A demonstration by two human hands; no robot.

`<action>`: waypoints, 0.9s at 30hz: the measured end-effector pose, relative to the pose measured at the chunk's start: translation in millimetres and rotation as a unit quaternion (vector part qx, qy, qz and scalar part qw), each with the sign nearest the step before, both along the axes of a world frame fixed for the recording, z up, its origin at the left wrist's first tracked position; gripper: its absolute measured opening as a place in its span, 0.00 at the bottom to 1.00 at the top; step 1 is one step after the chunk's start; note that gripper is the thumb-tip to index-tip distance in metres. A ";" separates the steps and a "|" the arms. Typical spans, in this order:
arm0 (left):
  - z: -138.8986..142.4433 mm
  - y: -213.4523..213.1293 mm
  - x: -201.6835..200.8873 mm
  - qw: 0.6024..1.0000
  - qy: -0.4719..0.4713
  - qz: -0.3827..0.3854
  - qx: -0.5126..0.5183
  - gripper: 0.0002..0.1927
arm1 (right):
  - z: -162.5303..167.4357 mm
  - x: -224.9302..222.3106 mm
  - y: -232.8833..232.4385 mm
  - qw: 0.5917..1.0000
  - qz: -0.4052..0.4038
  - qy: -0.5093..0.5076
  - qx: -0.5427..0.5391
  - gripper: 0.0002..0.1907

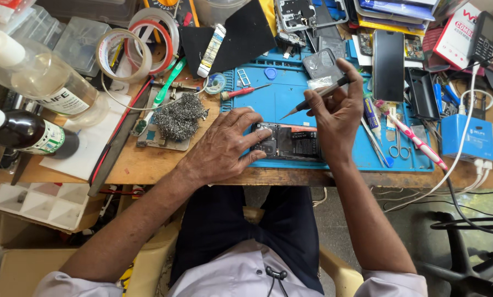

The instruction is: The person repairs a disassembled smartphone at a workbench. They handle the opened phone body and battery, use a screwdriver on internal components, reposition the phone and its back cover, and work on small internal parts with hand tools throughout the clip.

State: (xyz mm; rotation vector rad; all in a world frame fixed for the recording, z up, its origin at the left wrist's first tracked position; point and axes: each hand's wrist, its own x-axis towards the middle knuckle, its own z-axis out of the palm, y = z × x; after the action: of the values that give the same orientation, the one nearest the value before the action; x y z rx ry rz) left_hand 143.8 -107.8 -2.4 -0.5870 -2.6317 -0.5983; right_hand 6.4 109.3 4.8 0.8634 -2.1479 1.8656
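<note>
Hands at work over an opened phone

Phone [290,141] with its back removed lies flat on a blue work mat [290,104] at the near edge of a crowded wooden bench [142,162]. The person's left hand [222,147] rests on the phone's left end, fingers spread and pressing down to pin it against the mat. The right hand [337,107] hovers just above and to the right of the phone, thumb and fingers pinched around a slim dark screwdriver [315,96] whose tip points down and left, above the phone's upper edge; whether it touches cannot be told. A red-handled screwdriver [245,91] lies on the mat just beyond the left hand. A wad of steel wool [179,114] sits to that hand's left, near two rolls of tape [142,47]. A dark phone [388,58] lies face up beyond the right hand, and small scissors [398,149] lie to its right.
</note>
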 end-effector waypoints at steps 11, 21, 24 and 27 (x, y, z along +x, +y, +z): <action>-0.1 0.7 -1.5 0.999 -0.014 0.011 -0.044 0.26 | -13.6 -1.3 -1.9 0.999 0.002 -0.053 0.007 0.35; -2.1 2.0 -2.9 0.998 -0.029 0.015 -0.050 0.27 | -19.7 -4.6 -1.4 0.999 -0.009 -0.031 0.042 0.35; -2.4 2.0 -3.4 0.998 -0.033 0.015 -0.049 0.27 | -21.4 -5.1 -0.5 0.999 -0.005 -0.033 0.037 0.35; -2.8 1.7 -3.8 0.998 -0.033 0.014 -0.048 0.27 | -23.3 -5.3 0.3 0.999 -0.010 -0.018 0.042 0.35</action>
State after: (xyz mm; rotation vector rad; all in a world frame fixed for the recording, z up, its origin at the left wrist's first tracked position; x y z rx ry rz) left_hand 140.0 -106.1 -5.3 -0.5677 -2.7388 -0.4945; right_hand 1.1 109.7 -18.5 0.8262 -2.2620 1.8074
